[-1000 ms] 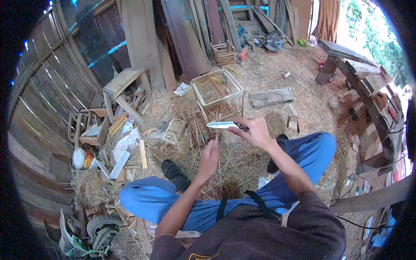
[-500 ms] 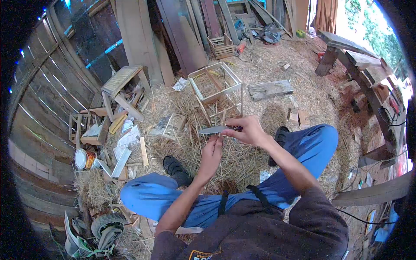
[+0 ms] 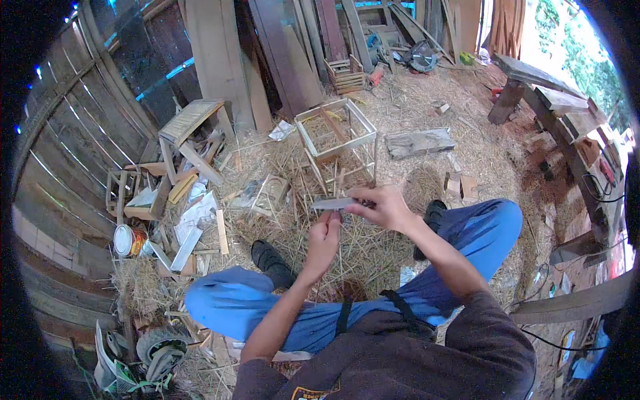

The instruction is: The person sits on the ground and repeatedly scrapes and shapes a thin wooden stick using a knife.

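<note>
- Thin stick [image 3: 342,179]: ahead of you, pinched in your left hand [image 3: 323,245], apparently for steadiness.
- Knife [image 3: 332,204]: handle wrapped by your right hand [image 3: 383,209], blade crosswise to the stick, seemingly so its edge can bear.
- Legs [image 3: 230,303]: spread wide, likely for elbow room.
- Wooden frame [image 3: 347,146]: standing just beyond, on straw-strewn floor [image 3: 413,97].

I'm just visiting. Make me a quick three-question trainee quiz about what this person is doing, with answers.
1. Which hand holds the knife: A) left, B) right?
2. True or false: an open wooden frame stands beyond the person's hands.
3. What does the left hand grip?

Key: 1. B, the right hand. 2. True. 3. A thin stick.
</note>
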Demonstrator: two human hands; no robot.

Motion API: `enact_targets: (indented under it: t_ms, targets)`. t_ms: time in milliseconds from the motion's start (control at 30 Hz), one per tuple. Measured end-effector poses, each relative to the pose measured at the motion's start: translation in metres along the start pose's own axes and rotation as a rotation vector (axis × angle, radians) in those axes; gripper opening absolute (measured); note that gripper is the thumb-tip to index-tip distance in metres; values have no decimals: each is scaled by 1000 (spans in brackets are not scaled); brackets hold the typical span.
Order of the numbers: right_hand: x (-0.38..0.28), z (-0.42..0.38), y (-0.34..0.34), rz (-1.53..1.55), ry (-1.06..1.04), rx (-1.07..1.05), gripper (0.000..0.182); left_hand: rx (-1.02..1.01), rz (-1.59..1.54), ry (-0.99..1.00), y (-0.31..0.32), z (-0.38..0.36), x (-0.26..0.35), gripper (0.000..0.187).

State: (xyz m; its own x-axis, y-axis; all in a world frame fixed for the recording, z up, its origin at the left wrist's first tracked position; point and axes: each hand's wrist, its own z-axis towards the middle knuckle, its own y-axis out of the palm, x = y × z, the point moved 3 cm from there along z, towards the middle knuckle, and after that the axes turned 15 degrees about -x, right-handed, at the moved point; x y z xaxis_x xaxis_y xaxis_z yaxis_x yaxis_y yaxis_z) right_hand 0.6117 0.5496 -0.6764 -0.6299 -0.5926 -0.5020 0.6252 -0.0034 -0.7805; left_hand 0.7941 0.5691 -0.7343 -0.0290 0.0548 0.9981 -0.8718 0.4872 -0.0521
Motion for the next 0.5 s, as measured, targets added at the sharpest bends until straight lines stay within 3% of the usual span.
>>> enact_targets:
  t_ms: [167, 267, 367, 500]
  targets:
    - [-10, 0, 0, 22, -43, -11, 29, 41, 111, -44, 6, 2, -5, 33]
    - [-3, -1, 0, 151, 114, -113, 36, 129, 215, 208, 11, 4, 2, 31]
    - [0, -1, 1, 147, 121, -61, 37, 44, 85, -39, 6, 2, 2, 31]
    - [-2, -4, 4, 85, 57, -35, 34, 63, 82, 8, 10, 1, 8, 32]
